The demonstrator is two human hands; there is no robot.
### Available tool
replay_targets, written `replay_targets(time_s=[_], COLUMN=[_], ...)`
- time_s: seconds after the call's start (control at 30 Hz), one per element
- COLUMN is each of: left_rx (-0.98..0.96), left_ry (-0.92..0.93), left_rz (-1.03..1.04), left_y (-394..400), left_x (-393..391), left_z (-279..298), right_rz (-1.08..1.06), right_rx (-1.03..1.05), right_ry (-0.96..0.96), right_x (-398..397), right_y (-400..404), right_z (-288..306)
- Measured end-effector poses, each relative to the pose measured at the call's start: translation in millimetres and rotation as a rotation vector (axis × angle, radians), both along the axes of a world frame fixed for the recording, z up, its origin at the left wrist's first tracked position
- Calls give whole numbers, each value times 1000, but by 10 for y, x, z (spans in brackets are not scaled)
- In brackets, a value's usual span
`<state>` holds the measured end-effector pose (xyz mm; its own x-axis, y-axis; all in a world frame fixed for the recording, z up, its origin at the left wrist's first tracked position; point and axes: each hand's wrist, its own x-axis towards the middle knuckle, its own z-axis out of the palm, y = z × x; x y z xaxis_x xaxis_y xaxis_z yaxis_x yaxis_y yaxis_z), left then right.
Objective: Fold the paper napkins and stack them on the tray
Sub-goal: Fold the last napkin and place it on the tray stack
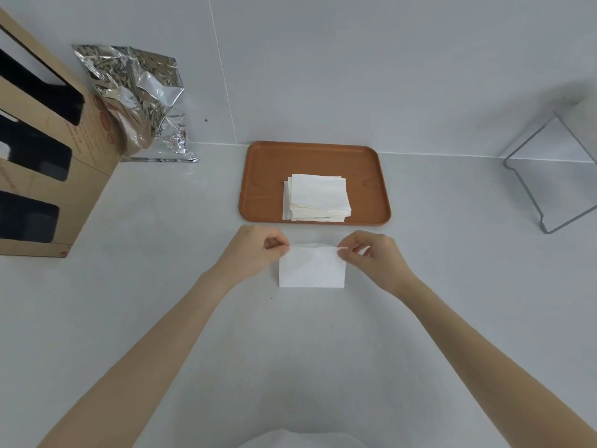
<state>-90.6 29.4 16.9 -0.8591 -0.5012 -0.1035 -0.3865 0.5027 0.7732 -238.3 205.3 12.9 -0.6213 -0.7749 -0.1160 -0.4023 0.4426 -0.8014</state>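
Observation:
A white paper napkin [311,268] lies on the pale counter just in front of the tray, folded into a wide rectangle. My left hand [255,250] pinches its far left corner and my right hand [371,253] pinches its far right corner, both corners lifted slightly off the surface. Behind it sits a brown wooden tray [265,176] with a stack of several folded white napkins [316,197] near its front middle.
A crumpled silver foil bag [139,98] leans on the wall at the back left. A cardboard box with dark cut-outs [48,163] stands at the far left. A grey wire rack [555,169] stands at the right.

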Motion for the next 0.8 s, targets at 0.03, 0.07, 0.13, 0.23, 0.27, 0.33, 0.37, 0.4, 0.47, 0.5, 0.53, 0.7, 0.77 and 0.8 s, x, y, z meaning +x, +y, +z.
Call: replay_targets(time_s=[0.03,0.07,0.13,0.23,0.27,0.33,0.37,0.4,0.47,0.5,0.53,0.7,0.77,0.8], left_rx=[-5,-18,-42,-60,-69,-95,-101,-102,-119,-138,-155,-183,-209,-218], left_ry=[-8,-17,-45,-110,-123,-123,-118,-113,-104,-97,-91,-113,-136,-134], left_rz=[17,26,34,50,56,61,59,52,25,10,-6,-144,-189,-194], left_y=[-41,-72,-130,-171,-164,-151,-149,-148,-157,-159,-160,11,110,148], left_x=[-55,-99,-176,-233,-232,-226,-220,-209,-177,-155,-126,127,238,283], left_z=[-15,-36,-119,-279,-321,-385,-402,-405,-387,-365,-341,-228,-278,-319], right_rz=[-12,-17,-17,-23,-23,-15,-10,-5,10,27,54,336,411,418], right_rx=[6,17,61,141,163,189,195,196,173,148,119,101,153,171], right_ry=[6,17,53,119,139,166,175,186,233,269,307,479,535,552], right_x=[-36,-65,-120,-180,-185,-183,-177,-172,-169,-167,-162,-10,66,93], right_y=[-56,-105,-200,-302,-316,-333,-333,-329,-307,-291,-272,-62,44,89], right_z=[-25,-51,-132,-300,-346,-418,-437,-441,-416,-386,-344,-229,-291,-336])
